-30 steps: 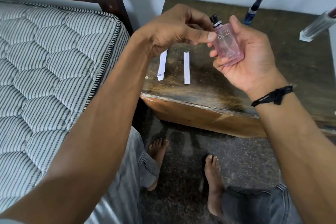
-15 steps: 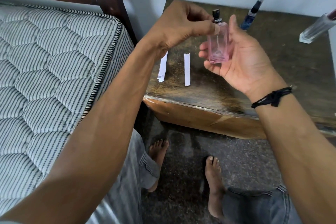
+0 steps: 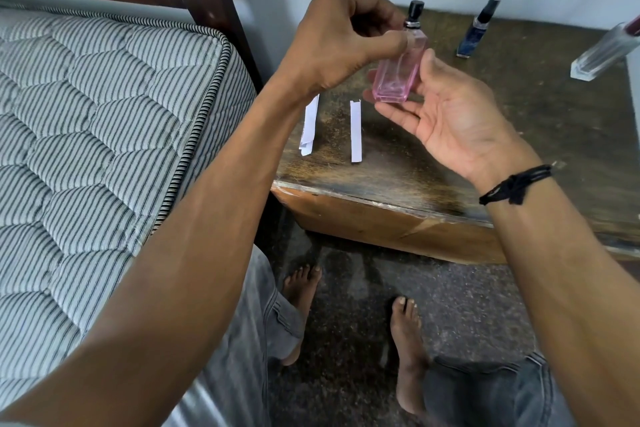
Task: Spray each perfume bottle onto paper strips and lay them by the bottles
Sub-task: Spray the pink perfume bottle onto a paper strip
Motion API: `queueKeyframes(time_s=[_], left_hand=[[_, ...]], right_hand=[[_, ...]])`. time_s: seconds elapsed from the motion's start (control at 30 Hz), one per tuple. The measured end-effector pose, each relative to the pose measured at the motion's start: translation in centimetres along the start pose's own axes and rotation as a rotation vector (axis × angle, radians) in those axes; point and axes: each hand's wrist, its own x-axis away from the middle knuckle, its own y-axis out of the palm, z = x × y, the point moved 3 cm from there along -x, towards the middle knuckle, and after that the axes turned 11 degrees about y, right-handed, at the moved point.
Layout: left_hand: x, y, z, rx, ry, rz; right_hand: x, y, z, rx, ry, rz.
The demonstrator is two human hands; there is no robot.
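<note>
Rectangular pink glass perfume bottle (image 3: 398, 74), black-nozzled, upright above the worn wooden table (image 3: 519, 121), pinched at its shoulder by left hand (image 3: 339, 42), base against loosely spread right hand (image 3: 453, 118); two flat white paper strips (image 3: 355, 131) lying left of it.

Tabletop (image 3: 519, 135) to the right of the bed (image 3: 104, 132).
Left strip (image 3: 309, 130) and right strip (image 3: 355, 131) lie side by side front-left; slim bottle (image 3: 476, 33) behind, far-right bottle (image 3: 604, 52) beyond.
</note>
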Motion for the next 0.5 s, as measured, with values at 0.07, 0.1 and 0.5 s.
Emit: queueKeyframes(time_s=[0.07,0.1,0.5], left_hand=[[-0.01,-0.11,-0.1,-0.004,-0.011,0.004],[-0.01,-0.14,-0.12,-0.003,-0.012,0.006],[0.39,-0.35,0.87,0.215,0.118,-0.027]], right_hand=[[-0.04,-0.06,0.07,-0.009,-0.004,-0.019],[-0.06,-0.09,0.1,-0.004,-0.007,-0.025],[-0.21,-0.74,-0.76,0.267,-0.182,-0.026]])
